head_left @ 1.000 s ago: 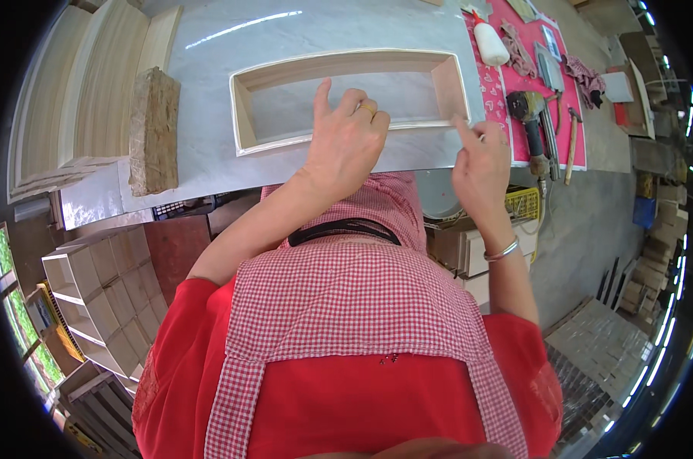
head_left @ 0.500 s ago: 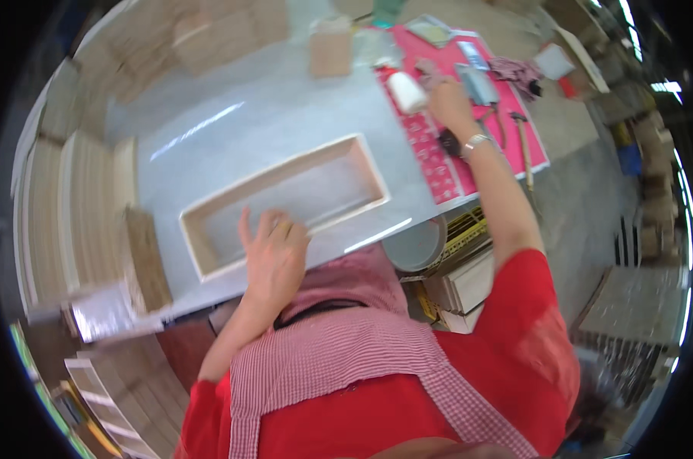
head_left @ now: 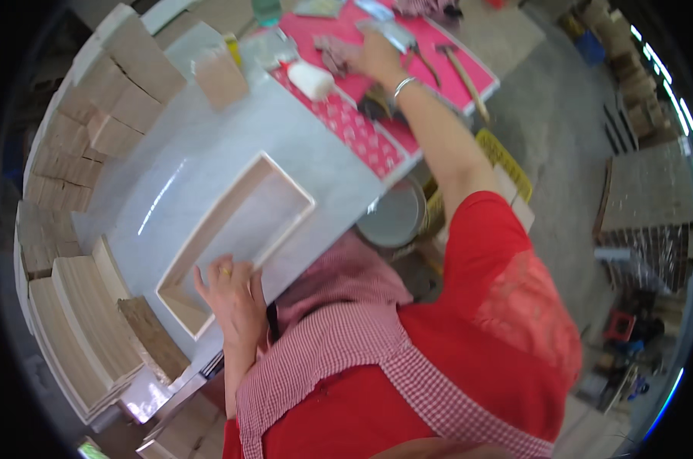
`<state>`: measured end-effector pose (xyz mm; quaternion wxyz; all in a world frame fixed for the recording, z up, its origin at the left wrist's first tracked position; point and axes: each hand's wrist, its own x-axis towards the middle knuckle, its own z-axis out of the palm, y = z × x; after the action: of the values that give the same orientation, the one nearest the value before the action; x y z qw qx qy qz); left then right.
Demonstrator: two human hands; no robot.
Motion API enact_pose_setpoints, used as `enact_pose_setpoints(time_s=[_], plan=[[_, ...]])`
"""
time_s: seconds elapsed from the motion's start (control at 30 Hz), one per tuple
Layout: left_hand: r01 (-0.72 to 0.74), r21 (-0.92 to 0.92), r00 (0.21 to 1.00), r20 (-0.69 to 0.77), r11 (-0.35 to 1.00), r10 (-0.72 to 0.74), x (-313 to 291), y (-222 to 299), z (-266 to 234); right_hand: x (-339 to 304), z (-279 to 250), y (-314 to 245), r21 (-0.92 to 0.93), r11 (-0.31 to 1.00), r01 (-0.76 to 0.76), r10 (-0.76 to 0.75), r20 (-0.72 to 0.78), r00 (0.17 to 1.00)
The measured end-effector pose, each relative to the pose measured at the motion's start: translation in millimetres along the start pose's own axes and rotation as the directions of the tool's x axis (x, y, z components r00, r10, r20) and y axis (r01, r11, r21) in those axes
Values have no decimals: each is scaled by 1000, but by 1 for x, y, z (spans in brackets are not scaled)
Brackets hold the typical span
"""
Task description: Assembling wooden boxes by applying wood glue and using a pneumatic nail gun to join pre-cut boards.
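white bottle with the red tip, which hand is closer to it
Right. The right hand is a little to the right of the white bottle in the head view; the left hand is farther off, by the near side of the wooden frame.

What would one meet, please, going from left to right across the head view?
Board stack, wooden block, frame, white bottle, right hand, hammer, yellow crate.

Open frame (head_left: 202,245), left of centre: matt wood. Worktop (head_left: 209,138): smooth, glossy. Bottle (head_left: 311,81), top centre: plastic. Rag (head_left: 334,55) beside it: rumpled cloth.
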<state>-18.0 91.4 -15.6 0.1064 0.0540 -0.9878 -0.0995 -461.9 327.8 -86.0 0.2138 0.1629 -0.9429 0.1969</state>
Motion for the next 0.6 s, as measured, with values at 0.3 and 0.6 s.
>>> enact_pose_setpoints(time_s=[0.3,0.6], plan=[[3,35,997,-76,999,-1,-3,1,-4,-301,-146,188,-125,659,-742,627,-453,634],[-15,-14,981,-194,1000,12,-18,21,-25,-407,-125,126,-382,128,-915,989,123,86]])
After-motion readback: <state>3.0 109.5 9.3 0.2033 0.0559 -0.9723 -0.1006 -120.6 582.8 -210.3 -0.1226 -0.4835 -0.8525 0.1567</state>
